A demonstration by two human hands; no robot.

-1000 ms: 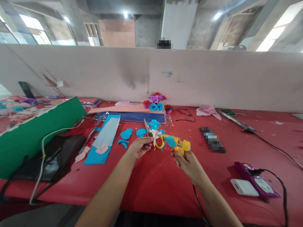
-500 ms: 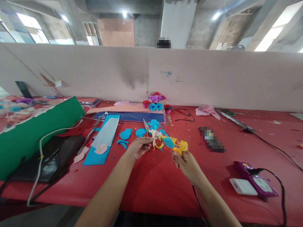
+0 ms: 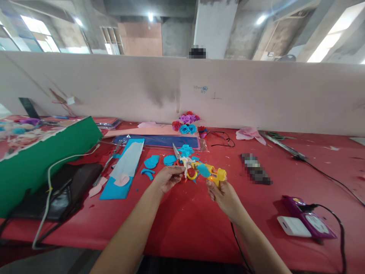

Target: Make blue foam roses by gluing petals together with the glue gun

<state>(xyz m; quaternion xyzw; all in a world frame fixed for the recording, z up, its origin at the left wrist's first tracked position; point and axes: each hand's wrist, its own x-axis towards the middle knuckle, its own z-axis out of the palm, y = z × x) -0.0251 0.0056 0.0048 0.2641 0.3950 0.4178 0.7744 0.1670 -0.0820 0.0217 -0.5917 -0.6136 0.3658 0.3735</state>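
In the right grip (image 3: 224, 195) sits a plastic glue gun (image 3: 220, 175).

The right grip (image 3: 222, 193) held a yellow glue gun (image 3: 219, 174), the left grip (image 3: 170, 179) a white piece (image 3: 186, 163). From them, flowers (image 3: 184, 129) lay at twelve o'clock on the counter (image 3: 182, 220), a purple power strip (image 3: 315, 223) at four.
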